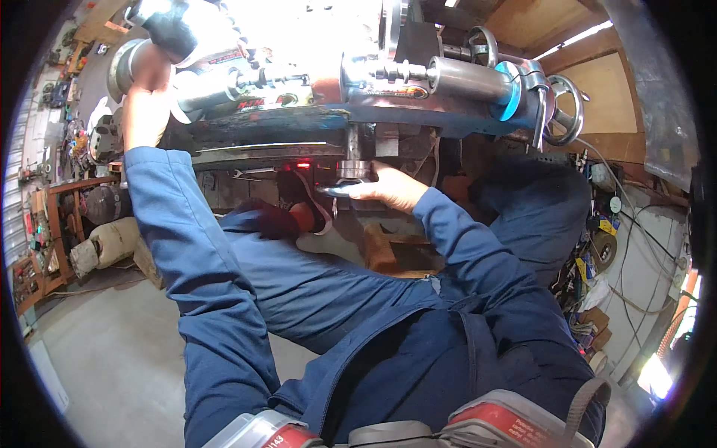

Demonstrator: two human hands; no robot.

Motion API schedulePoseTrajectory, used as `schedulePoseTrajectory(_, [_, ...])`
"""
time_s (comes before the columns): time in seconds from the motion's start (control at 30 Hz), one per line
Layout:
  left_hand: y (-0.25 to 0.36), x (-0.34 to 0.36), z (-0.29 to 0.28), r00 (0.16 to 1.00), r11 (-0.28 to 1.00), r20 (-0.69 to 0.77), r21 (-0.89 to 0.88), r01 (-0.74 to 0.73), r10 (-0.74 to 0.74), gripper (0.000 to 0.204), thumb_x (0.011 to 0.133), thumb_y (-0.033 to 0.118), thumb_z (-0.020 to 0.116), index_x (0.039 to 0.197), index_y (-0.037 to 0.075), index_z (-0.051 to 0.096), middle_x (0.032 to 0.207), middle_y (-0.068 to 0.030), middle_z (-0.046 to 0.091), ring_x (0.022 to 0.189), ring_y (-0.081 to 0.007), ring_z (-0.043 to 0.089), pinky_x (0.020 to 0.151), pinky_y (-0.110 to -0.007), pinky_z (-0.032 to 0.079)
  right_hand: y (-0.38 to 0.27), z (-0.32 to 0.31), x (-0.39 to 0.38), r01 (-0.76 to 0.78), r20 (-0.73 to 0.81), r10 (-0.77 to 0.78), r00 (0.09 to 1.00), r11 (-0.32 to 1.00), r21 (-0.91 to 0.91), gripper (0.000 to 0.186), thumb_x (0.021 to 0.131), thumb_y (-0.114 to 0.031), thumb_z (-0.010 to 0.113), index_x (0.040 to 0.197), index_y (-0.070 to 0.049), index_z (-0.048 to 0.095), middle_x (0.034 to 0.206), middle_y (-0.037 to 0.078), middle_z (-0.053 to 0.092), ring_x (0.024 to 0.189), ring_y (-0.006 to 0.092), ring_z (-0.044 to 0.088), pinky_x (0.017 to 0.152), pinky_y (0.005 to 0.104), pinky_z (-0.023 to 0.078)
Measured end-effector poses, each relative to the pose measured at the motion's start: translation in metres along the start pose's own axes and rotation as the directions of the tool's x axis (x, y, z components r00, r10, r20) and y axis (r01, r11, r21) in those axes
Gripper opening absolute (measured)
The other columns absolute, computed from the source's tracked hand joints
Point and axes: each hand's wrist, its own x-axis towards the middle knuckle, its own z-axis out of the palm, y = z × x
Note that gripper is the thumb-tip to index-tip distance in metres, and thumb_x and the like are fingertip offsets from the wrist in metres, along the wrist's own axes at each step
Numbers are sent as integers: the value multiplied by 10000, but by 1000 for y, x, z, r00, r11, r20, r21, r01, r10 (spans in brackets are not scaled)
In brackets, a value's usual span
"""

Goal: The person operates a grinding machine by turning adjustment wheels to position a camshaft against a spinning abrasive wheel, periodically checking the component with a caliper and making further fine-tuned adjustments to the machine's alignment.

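My right hand point(394, 187) is closed on a small metal handwheel point(340, 190), which sits on a shaft below the front of a long machine bed point(441, 113). My left hand point(148, 112) reaches up to the machine's left end, beside a round metal disc point(122, 69) and a steel cylinder point(202, 95). Its fingers are dark and blurred, so their grip does not show. Across the top lies a lobed metal shaft point(396, 72), with a thick steel cylinder point(470, 80) at its right end. Strong glare hides the middle of the machine.
Another handwheel point(567, 110) and a hanging metal lever point(541, 112) are at the right end. A wooden block point(385, 254) lies between my legs. Wooden racks point(71, 216) and a pale cylinder point(112, 243) stand left. Cables run along the right wall point(642, 261).
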Motion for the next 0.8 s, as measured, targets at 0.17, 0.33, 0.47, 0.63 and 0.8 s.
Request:
schedulePoseTrajectory(0.17, [6, -3, 2, 999, 999, -28, 36, -14, 15, 412, 949, 275, 659, 1284, 37, 634, 944, -70, 712, 836, -122, 638, 798, -289, 506, -9, 10, -1, 134, -103, -136, 985, 991, -22, 509, 802, -514, 744, 1086, -92, 738, 941, 121, 715, 871, 211, 650, 816, 353, 498])
schedulePoseTrajectory(0.33, [19, -8, 0, 999, 1000, -38, 28, 12, -11, 418, 943, 271, 669, 1276, 21, 636, 987, -64, 722, 860, -114, 644, 814, -280, 508, -19, 14, -4, 101, -139, -113, 984, 990, -94, 537, 802, -562, 728, 1046, -84, 747, 940, 118, 724, 860, 217, 653, 800, 356, 502])
schedulePoseTrajectory(0.47, [23, -9, 1, 999, 995, -50, 105, -5, 10, 439, 943, 267, 671, 1300, 14, 625, 1062, -80, 728, 909, -116, 649, 849, -277, 504, -26, 17, -6, 48, -159, -69, 985, 990, -136, 568, 791, -590, 723, 1028, -74, 749, 920, 124, 725, 857, 226, 659, 795, 365, 503])
schedulePoseTrajectory(0.63, [19, -8, 1, 999, 1000, -38, 15, -9, 9, 440, 945, 264, 669, 1305, 16, 623, 1111, -89, 723, 936, -122, 646, 865, -280, 500, -26, 15, -6, 49, -169, -75, 983, 987, -155, 584, 786, -604, 719, 1018, -69, 752, 911, 137, 723, 834, 234, 663, 783, 371, 504])
schedulePoseTrajectory(0.8, [19, -8, 2, 1000, 996, -4, -93, 12, -13, 428, 944, 257, 667, 1293, 13, 630, 988, -84, 713, 867, -122, 632, 818, -287, 508, -22, 15, -6, 17, -195, -54, 979, 982, -189, 605, 799, -621, 703, 1005, -55, 749, 859, 157, 714, 828, 241, 664, 780, 375, 505])
